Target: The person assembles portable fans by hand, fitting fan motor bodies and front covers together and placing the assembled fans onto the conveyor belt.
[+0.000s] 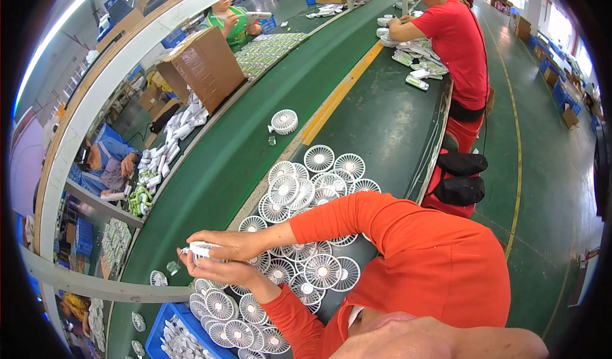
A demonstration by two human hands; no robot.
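Note:
My right hand and my left hand close together around a small white fan head at the near edge of the green conveyor belt. The right fingers lie over it from above and the left ones hold it from below, hiding much of it. A small clear piece hangs beside the fingertips. Under and around my forearms lies a heap of round white fan grilles with pinkish centres. Farther along the belt rests another white fan head, a clear piece beside it.
A blue bin of small white parts stands beside the heap. A metal bar crosses over the belt at left. Across it sit a cardboard box and white handles. Co-workers in red, green and blue sit nearby.

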